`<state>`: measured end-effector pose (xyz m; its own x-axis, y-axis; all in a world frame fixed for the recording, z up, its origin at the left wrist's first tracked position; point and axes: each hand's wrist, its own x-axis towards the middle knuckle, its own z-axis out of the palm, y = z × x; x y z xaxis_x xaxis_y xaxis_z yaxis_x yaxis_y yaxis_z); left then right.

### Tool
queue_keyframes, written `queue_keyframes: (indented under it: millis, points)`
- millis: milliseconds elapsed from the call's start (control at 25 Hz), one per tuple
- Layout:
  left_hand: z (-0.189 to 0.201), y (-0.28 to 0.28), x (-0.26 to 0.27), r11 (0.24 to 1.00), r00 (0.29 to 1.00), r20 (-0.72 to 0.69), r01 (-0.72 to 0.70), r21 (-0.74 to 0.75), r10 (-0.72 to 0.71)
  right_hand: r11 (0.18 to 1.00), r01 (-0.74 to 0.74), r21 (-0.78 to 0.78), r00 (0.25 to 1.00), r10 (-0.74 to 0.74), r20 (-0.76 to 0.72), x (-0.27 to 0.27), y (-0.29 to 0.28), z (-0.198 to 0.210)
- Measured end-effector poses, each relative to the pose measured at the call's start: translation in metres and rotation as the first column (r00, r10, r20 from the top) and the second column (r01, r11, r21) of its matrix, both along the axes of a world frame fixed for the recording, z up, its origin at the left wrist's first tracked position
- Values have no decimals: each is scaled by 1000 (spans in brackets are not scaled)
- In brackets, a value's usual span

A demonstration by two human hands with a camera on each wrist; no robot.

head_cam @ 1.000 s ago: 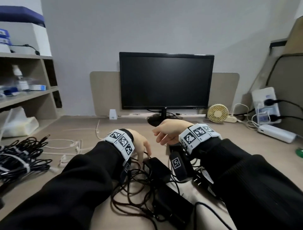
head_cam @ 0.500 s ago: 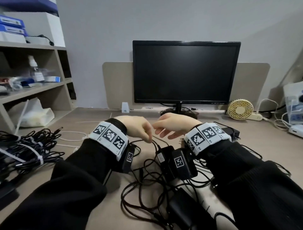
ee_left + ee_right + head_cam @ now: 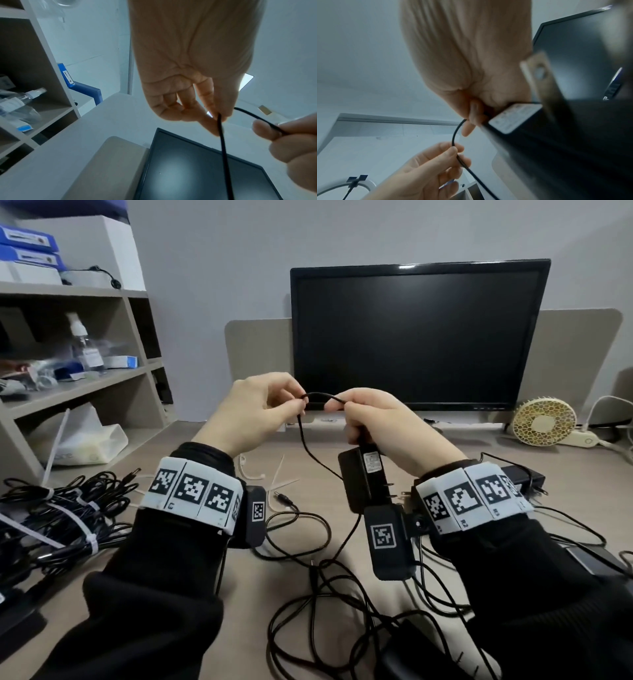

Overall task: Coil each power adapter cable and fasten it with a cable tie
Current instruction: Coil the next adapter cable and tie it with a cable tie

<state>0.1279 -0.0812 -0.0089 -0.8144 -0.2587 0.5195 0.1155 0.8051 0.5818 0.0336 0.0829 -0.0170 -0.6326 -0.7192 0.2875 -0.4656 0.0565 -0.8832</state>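
Observation:
Both hands are raised above the desk in front of the monitor. My right hand [image 3: 359, 414] grips a black power adapter [image 3: 364, 482] by its top end, and its fingertips pinch the adapter's thin black cable [image 3: 318, 396]. My left hand [image 3: 274, 405] pinches the same cable [image 3: 223, 142] a short way along, so a small arc spans the two hands. From the left hand the cable [image 3: 455, 134] hangs down to the desk. The adapter's label [image 3: 513, 117] shows in the right wrist view. White cable ties [image 3: 284, 482] lie on the desk under the hands.
Loose black cables and more adapters [image 3: 342, 594] lie tangled on the desk near me. Tied cable bundles [image 3: 61, 518] are piled at the left by a shelf unit [image 3: 68, 392]. A monitor [image 3: 418, 337] stands behind, a small fan [image 3: 544, 422] to its right.
Both hands rose from the tangle on the desk. The right hand lifted an adapter, and both hands now pinch its cable in front of the monitor.

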Motion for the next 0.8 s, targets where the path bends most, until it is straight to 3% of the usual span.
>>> queue_keyframes:
  millis: [240, 400, 480, 560, 680, 800]
  points:
    - [2, 21, -11, 961, 970, -210, 167, 220, -121, 988, -13, 153, 990, 35, -138, 4, -10, -12]
    - [-2, 27, -15, 923, 947, -263, 257, 285, -183, 998, -27, 65, 995, 33, -94, 3, -14, -13]
    - [-5, 26, -19, 915, 946, -255, 273, 295, -200, 999, -8, -36, 1000, 8, -14, 2, -13, -11]
    - [-10, 28, -24, 937, 964, -179, 238, 256, -196, 976, 20, -216, 985, 18, 172, 0, -11, -8]
    - [-26, 31, -33, 953, 971, 51, 219, 211, -235, 898, 28, -440, 892, 176, 417, -8, -1, -2]
    - [-33, 31, -37, 918, 952, 119, 233, 321, -283, 853, -5, -522, 795, 321, 516, -14, 4, -2]
